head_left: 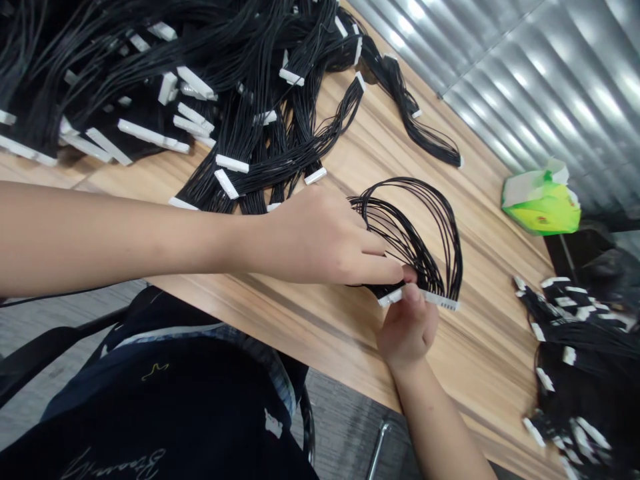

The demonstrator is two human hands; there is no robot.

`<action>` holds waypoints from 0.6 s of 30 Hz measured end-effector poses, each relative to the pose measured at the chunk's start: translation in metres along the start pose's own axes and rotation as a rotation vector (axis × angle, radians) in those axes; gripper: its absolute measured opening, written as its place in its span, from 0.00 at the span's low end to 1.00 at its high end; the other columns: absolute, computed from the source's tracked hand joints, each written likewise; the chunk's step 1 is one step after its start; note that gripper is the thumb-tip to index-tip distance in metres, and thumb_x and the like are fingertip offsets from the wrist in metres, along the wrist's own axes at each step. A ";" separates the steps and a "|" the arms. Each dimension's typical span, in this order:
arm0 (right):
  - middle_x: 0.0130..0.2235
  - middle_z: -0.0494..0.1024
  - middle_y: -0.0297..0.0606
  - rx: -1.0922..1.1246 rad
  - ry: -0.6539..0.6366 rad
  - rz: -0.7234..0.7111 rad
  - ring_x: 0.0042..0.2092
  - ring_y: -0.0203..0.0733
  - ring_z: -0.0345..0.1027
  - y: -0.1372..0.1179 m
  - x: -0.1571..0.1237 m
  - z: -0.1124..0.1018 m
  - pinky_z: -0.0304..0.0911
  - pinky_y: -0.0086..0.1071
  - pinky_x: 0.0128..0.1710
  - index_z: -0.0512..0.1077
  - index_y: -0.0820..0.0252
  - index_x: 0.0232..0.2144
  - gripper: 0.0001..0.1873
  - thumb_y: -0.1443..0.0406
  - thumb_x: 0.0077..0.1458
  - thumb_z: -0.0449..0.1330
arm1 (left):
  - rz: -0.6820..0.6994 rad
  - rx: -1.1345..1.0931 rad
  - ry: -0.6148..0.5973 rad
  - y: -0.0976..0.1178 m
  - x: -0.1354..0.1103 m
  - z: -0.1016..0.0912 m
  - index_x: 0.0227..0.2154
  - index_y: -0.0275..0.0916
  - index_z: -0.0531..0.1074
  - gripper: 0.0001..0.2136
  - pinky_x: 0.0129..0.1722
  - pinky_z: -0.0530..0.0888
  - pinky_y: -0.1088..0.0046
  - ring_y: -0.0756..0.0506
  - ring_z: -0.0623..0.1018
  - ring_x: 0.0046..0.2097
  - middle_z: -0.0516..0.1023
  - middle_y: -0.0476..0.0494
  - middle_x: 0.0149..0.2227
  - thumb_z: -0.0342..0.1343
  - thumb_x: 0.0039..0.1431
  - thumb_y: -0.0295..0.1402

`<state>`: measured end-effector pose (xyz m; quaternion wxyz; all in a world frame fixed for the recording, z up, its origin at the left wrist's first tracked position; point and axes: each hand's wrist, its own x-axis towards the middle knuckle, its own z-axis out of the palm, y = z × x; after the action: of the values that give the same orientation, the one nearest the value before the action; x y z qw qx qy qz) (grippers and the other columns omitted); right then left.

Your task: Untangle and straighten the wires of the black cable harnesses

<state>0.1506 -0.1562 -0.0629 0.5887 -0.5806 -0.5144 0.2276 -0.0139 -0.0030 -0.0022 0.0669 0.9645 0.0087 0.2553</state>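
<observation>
A wire harness of thin black wires (pixel 453 230) loops above the wooden table, its wires running into a long white connector (pixel 440 299). My right hand (pixel 410 327) pinches this connector near its middle, with the thumb on top. My left hand (pixel 325 240) reaches across from the left, back of the hand up, its fingers curled over the wires close to the connector. The fingertips of both hands nearly meet there. The left thumb is hidden, as are the wires under that hand.
A large heap of black wire harnesses (pixel 270 87) with white connectors covers the far left of the wooden table (pixel 480 253). Another harness pile (pixel 590 360) lies at the right. A green and white packet (pixel 543 200) stands near the corrugated metallic surface (pixel 525 73).
</observation>
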 end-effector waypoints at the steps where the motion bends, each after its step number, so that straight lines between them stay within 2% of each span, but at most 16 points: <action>1: 0.44 0.80 0.38 0.002 0.005 0.000 0.48 0.45 0.74 0.001 -0.001 0.000 0.66 0.44 0.55 0.75 0.55 0.41 0.11 0.61 0.67 0.52 | 0.037 0.027 0.030 0.000 -0.001 0.001 0.41 0.47 0.79 0.19 0.22 0.53 0.71 0.55 0.74 0.24 0.80 0.53 0.27 0.40 0.73 0.31; 5: 0.41 0.79 0.38 -0.032 -0.010 0.002 0.47 0.47 0.75 0.005 -0.002 -0.001 0.68 0.45 0.54 0.75 0.55 0.39 0.12 0.60 0.66 0.53 | 0.115 0.117 0.142 0.000 -0.004 0.007 0.40 0.43 0.77 0.14 0.22 0.57 0.74 0.54 0.77 0.27 0.79 0.55 0.26 0.45 0.70 0.28; 10: 0.46 0.79 0.41 -0.083 0.036 -0.013 0.58 0.51 0.70 0.010 0.000 -0.002 0.60 0.50 0.63 0.76 0.55 0.45 0.14 0.57 0.64 0.55 | -0.004 0.102 0.056 0.003 -0.002 0.015 0.38 0.41 0.75 0.13 0.22 0.58 0.73 0.50 0.78 0.28 0.78 0.52 0.25 0.44 0.71 0.32; 13: 0.46 0.79 0.43 -0.115 0.024 -0.013 0.62 0.53 0.66 0.008 0.002 -0.002 0.56 0.51 0.66 0.77 0.55 0.43 0.15 0.56 0.63 0.55 | -0.014 0.083 -0.003 0.004 0.000 0.016 0.39 0.40 0.74 0.11 0.22 0.57 0.69 0.48 0.78 0.27 0.80 0.51 0.28 0.46 0.69 0.35; 15: 0.45 0.80 0.43 -0.158 0.012 -0.004 0.59 0.53 0.68 0.004 0.004 -0.002 0.58 0.50 0.64 0.78 0.56 0.40 0.15 0.56 0.63 0.55 | -0.010 0.059 -0.050 0.005 0.002 0.012 0.39 0.41 0.74 0.11 0.23 0.59 0.68 0.48 0.78 0.30 0.81 0.51 0.31 0.47 0.68 0.37; 18: 0.40 0.80 0.41 -0.167 0.007 -0.005 0.48 0.50 0.75 0.000 0.005 -0.002 0.66 0.47 0.54 0.78 0.57 0.36 0.15 0.56 0.65 0.54 | 0.008 0.064 -0.085 0.006 0.005 0.005 0.33 0.41 0.73 0.13 0.25 0.60 0.69 0.51 0.76 0.30 0.79 0.53 0.30 0.45 0.69 0.34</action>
<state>0.1545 -0.1527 -0.0606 0.5408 -0.6269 -0.5310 0.1805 -0.0075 -0.0090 -0.0037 0.0351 0.9762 0.0101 0.2140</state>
